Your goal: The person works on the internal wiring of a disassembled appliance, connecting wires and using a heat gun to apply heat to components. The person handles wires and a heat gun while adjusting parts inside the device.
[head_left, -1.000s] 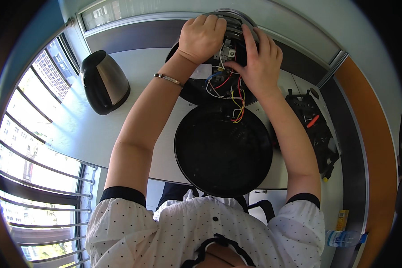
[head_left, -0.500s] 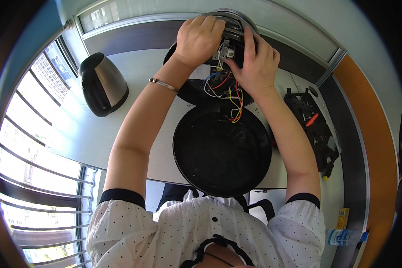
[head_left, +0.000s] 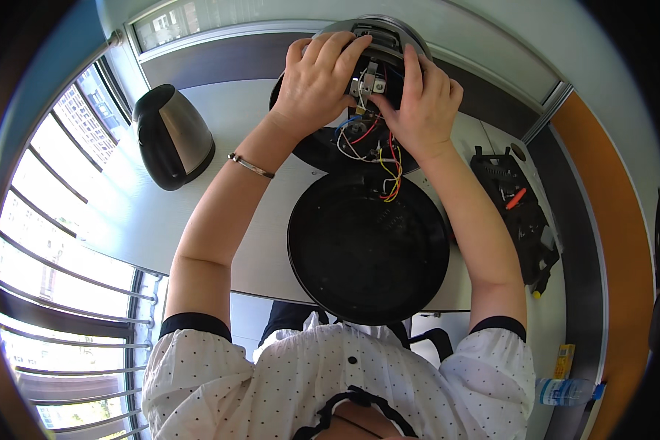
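A round black electric cooking appliance lies opened out on the desk. Its black pan [head_left: 368,253] is nearest to me, joined by red, yellow and white wires [head_left: 394,172] to the far part. There the black and silver housing [head_left: 383,37] stands tilted up, with a metal bracket and wiring exposed underneath. My left hand [head_left: 317,82] grips the housing's left side, fingers bent over the top and thumb below. At the right side my right hand [head_left: 424,106] holds the same housing, fingers up along its edge and thumb near the bracket [head_left: 369,84]. The fingertips' exact contact is partly hidden.
A steel and black kettle [head_left: 172,138] stands at the left, by the barred window. At the right lies an open black tool case [head_left: 517,209] with a red-handled tool [head_left: 515,199]. A water bottle [head_left: 567,391] and yellow box [head_left: 563,361] are at lower right. A low partition borders the far edge.
My left hand has shifted slightly left and down, its fist loosening into longer fingers over the housing, uncovering more of the handle area. My right hand stays nearly in place.
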Motion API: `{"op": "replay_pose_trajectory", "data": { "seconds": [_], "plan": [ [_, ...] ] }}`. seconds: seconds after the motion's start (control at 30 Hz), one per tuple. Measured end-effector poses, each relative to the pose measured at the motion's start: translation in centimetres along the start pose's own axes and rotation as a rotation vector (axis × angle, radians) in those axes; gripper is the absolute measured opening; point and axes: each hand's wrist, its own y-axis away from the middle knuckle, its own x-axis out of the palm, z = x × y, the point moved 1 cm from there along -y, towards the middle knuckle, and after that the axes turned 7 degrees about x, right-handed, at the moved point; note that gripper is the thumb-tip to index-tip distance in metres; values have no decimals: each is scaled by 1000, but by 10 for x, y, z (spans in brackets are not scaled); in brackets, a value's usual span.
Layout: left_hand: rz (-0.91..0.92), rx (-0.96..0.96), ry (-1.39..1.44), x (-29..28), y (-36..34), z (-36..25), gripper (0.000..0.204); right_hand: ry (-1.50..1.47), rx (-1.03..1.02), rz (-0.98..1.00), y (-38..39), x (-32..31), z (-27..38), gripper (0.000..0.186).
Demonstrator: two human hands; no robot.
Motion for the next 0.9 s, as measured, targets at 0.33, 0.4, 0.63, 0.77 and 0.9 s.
{"op": "replay_pose_trajectory", "data": {
  "seconds": [0.33,0.4,0.63,0.77,0.9],
  "plan": [
    [-113,-40,8,10,-8,-1,64,35,32,32,2,-3,0,90],
    [-139,-53,17,10,-10,-3,56,48,41,35,1,-4,1,90],
    [-144,-87,3,11,-11,-1,53,29,20,5,2,-3,0,90],
    [-158,-98,18,13,-11,0,55,3,-6,-32,2,0,-2,90],
    [-137,-118,22,12,-10,-1,59,-29,-4,-9,0,-3,-3,87]
  ]
}}
